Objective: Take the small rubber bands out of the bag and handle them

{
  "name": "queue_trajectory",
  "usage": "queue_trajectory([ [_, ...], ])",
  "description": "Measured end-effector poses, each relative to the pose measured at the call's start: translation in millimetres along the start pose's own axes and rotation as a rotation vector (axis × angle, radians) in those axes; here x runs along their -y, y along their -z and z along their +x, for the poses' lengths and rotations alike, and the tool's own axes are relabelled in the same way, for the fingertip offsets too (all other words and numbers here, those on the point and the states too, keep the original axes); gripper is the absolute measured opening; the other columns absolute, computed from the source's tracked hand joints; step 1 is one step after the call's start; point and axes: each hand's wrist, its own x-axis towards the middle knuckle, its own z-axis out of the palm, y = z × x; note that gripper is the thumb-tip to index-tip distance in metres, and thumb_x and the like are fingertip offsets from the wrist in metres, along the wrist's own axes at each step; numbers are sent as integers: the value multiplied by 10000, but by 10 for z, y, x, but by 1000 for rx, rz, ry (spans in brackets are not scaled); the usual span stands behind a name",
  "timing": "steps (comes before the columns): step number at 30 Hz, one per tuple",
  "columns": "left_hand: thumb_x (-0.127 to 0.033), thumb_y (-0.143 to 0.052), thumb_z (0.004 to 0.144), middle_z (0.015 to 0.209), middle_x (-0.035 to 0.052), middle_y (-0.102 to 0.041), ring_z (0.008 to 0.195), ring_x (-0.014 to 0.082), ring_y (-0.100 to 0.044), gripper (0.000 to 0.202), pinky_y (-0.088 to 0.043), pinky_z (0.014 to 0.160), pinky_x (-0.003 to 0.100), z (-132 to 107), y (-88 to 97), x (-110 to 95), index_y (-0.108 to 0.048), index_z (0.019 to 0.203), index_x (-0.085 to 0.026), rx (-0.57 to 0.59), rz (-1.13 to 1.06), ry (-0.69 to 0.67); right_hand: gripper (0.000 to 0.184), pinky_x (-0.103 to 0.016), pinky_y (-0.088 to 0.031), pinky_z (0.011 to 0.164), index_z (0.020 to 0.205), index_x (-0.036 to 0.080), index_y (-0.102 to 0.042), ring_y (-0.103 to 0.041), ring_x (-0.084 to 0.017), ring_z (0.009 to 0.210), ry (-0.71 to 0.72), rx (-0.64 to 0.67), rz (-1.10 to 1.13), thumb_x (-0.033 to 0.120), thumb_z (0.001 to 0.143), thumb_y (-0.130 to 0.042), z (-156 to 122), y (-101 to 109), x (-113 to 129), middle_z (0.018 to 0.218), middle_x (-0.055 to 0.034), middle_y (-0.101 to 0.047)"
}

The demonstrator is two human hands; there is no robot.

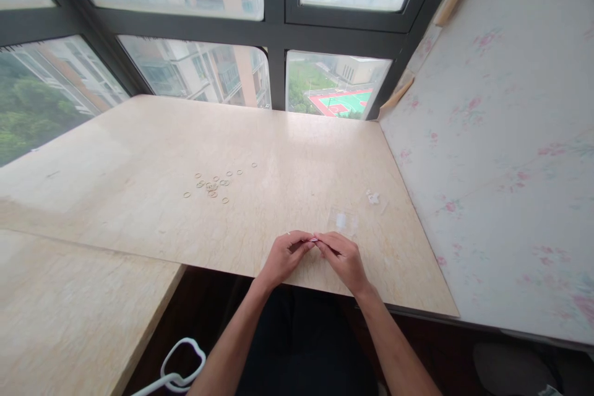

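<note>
Near the front edge of the marbled counter [301, 148], my left hand [284, 258] and my right hand [344, 258] meet fingertip to fingertip. Both are closed in a pinch on a small thin thing [315, 239] with white and dark reddish tones, mostly hidden by the fingers. Its kind is too small to make out. Just beyond my right hand lies a clear plastic packet [341, 221] with a white patch. Farther left, several thin gold-coloured rings [212, 187] lie scattered, some heaped together.
Small white pieces [372, 198] lie right of the packet. A flowered wall [487, 167] bounds the counter on the right, dark-framed windows [276, 31] at the back. A lower-left counter section [69, 309] has an edge beside a white looped object [183, 365].
</note>
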Motion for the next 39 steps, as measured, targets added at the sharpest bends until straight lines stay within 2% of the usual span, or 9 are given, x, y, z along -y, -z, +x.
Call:
queue_trajectory([
  [7, -271, -605, 895, 1053, 100, -644, 988, 183, -613, 136, -495, 883, 328, -8, 4, -40, -656, 951, -158, 1, -74, -45, 201, -306, -543, 717, 1043, 200, -705, -653, -173, 815, 20, 14, 3, 186, 919, -546, -4, 1, 32, 907, -73, -692],
  [13, -263, -610, 892, 1040, 97, -627, 987, 178, -600, 121, -481, 895, 336, -7, 12, -64, -673, 925, -164, 11, -17, -80, 197, -303, -542, 731, 1045, 194, -685, -644, -176, 872, 71, 9, 15, 157, 904, -553, -19, 3, 57, 947, -81, -682],
  [21, -279, -661, 855, 1000, 88, -621, 946, 172, -603, 120, -486, 848, 313, -14, 10, -62, -697, 888, -170, -24, -19, -95, 185, -232, -491, 577, 978, 191, -678, -616, -141, 779, 104, -45, -31, 87, 859, -584, -30, -11, 38, 905, -63, -650],
  [28, -236, -596, 891, 1011, 90, -564, 957, 169, -563, 93, -444, 873, 320, -19, 34, -103, -636, 894, -151, 78, -19, -122, 189, -232, -476, 568, 943, 190, -666, -595, -126, 720, 110, -55, -36, 62, 822, -596, -47, -16, 72, 881, -49, -643],
  [39, -286, -528, 920, 1016, 102, -528, 961, 187, -525, 148, -438, 868, 331, 6, 54, -137, -571, 879, -151, 228, -45, -115, 124, -253, -462, 565, 855, 180, -666, -564, -125, 650, 70, -84, -32, 103, 810, -580, -42, -8, 116, 808, -39, -636],
])
